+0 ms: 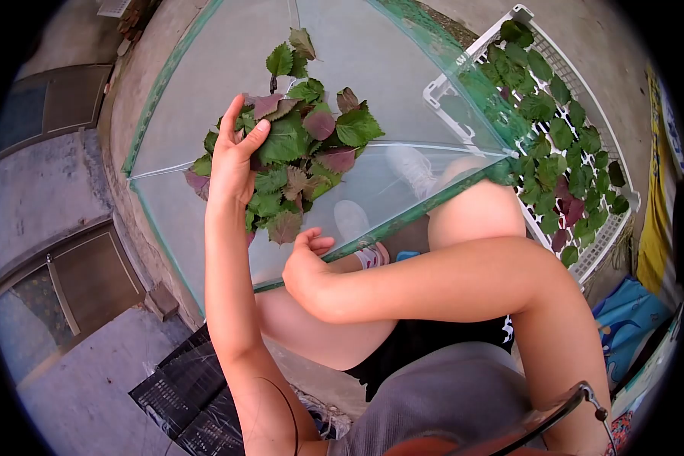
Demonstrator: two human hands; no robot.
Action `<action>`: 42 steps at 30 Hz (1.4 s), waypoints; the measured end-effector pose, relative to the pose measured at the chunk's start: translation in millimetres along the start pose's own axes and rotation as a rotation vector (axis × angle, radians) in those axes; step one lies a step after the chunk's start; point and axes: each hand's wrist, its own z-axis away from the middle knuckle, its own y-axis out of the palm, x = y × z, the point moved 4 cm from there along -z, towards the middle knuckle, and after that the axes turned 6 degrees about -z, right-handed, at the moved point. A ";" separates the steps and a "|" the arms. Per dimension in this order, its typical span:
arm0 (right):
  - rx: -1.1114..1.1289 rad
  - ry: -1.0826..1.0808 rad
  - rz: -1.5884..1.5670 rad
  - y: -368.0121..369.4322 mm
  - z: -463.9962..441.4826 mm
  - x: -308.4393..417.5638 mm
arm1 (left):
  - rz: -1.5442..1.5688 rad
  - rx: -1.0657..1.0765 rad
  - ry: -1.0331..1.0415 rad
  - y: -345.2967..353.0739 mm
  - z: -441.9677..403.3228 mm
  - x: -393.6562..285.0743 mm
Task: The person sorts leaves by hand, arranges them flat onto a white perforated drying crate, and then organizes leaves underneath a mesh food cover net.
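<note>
My left hand [235, 156] is at the left side of a pile of green and purple leaves [285, 144], its thumb and index finger spread apart and its other fingers partly hidden. The pile rests on a translucent mesh sheet [197, 129] with green edges. Just below the pile, near the sheet's lower edge, my right hand [308, 262] has loosely bent fingers, slightly apart, with nothing visible in them.
At the right, a white plastic crate [623, 175] holds many spread leaves. My bent knees are beneath and beside the sheet. A black crate [197, 380] lies lower left, and blue and yellow cloths [653, 243] are at the far right.
</note>
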 end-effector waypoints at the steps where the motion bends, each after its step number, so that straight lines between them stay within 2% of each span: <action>1: 0.004 -0.005 0.002 -0.3 0.6 -0.3 | 0.000 0.000 0.000 -1.6 -1.9 1.9; 4: -0.006 -0.021 -0.018 -2.4 5.1 -2.4 | -0.047 -0.116 -0.069 -16.1 -8.7 14.6; 6: -0.021 -0.032 -0.040 -2.9 6.6 -2.9 | 0.220 0.048 -0.174 -18.8 -10.3 23.5; 10: -0.018 -0.047 -0.029 -3.2 6.8 -2.9 | 0.104 -0.004 -0.106 -22.8 -9.0 29.6; 12: -0.013 -0.051 -0.018 -3.4 7.0 -3.0 | 0.429 0.249 0.009 -13.1 -4.9 17.3; 13: -0.014 -0.052 -0.025 -3.5 7.2 -3.0 | 0.431 0.248 0.009 -9.8 -4.1 13.5; 15: -0.013 -0.054 -0.032 -2.6 5.3 -1.5 | 0.555 0.403 0.133 2.5 -0.9 1.2; 17: -0.002 -0.014 0.002 -0.5 0.7 0.7 | 0.239 0.327 0.101 6.9 -0.7 2.8; 19: 0.000 -0.016 0.000 -1.4 0.2 -0.1 | -0.248 0.142 0.064 11.3 -6.2 15.4; 21: 0.000 -0.013 -0.001 -2.1 1.5 -1.9 | -0.605 -0.003 0.036 -3.0 -29.2 54.8; 25: -0.006 -0.023 -0.044 -0.2 -0.5 -0.2 | -0.659 -0.171 -0.282 -6.1 -42.7 99.0; 28: -0.013 -0.024 -0.044 -0.3 2.2 -0.7 | -0.520 -0.172 -0.385 -5.0 -49.1 117.0; 32: -0.010 -0.033 -0.039 -1.9 3.4 -2.6 | -0.452 -0.161 -0.323 -8.7 -47.2 112.4; 35: -0.018 -0.028 -0.045 -2.8 5.2 -3.9 | -0.888 -0.211 0.098 -10.0 -28.6 66.2; 37: -0.032 -0.016 -0.065 -2.4 4.5 -4.9 | -0.365 -0.123 -0.118 -12.7 -11.3 48.5; 39: -0.048 -0.004 -0.084 -3.0 4.2 -5.9 | -0.411 -0.137 -0.126 -23.2 2.0 41.5; 42: -0.030 -0.003 -0.112 -4.5 4.5 -8.8 | -0.208 -0.153 -0.070 -33.5 23.6 34.2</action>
